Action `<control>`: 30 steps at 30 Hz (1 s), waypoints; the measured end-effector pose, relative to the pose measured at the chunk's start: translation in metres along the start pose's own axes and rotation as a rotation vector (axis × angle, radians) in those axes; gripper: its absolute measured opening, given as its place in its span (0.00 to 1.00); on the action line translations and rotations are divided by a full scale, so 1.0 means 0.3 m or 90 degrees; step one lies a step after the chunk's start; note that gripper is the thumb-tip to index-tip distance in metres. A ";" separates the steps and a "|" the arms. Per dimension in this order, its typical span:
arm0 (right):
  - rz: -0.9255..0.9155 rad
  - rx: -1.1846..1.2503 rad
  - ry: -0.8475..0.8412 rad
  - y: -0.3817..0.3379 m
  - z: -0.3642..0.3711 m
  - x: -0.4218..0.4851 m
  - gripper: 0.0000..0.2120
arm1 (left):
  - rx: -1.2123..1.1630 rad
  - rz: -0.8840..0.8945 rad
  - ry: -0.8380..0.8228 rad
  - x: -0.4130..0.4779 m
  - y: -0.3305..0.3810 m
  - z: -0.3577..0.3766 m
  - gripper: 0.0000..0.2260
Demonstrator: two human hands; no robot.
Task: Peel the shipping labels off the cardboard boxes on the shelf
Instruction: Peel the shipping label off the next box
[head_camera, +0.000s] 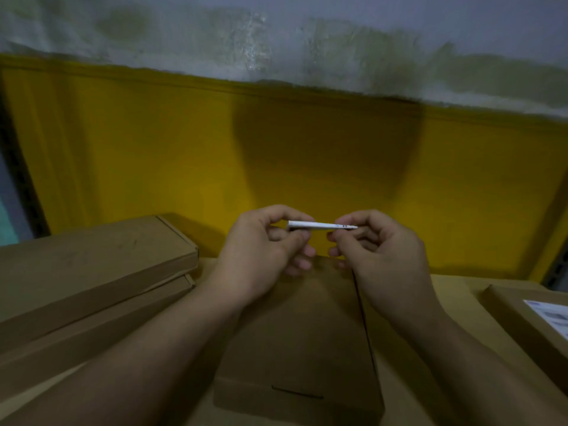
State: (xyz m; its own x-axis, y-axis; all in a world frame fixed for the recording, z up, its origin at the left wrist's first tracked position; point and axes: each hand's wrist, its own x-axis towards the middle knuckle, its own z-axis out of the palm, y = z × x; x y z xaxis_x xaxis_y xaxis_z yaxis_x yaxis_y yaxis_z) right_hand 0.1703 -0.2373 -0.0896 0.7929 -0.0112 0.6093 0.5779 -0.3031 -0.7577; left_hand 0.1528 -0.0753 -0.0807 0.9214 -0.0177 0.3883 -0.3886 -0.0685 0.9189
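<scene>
Label [319, 225] folded thin, pinched by L hand [261, 250] + R hand [379, 252]; print unreadable.

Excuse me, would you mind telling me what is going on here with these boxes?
A person pinches a white strip, likely a peeled label seen edge-on, between left hand and right hand above the middle box, whose top shows no label. The right box carries a shipping label. Two stacked boxes lie at the left.

I count 4 flat brown cardboard boxes: top-left box [92, 259], bottom-left box [92, 327], middle box [295, 333], right box [516, 330]. 2 white paper labels: folded label [319, 225], flat label [550, 318].
</scene>
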 end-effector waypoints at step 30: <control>0.282 0.387 -0.104 -0.082 -0.007 -0.008 0.07 | -0.242 -0.121 -0.001 -0.018 0.021 0.025 0.06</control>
State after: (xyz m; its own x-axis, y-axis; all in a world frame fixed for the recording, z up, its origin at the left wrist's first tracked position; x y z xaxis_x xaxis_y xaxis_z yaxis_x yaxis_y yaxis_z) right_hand 0.1538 -0.2319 -0.0720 0.9664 0.1454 0.2120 0.1665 0.2742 -0.9471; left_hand 0.1456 -0.0831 -0.0775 0.9769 -0.0425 0.2092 -0.1871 0.3018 0.9348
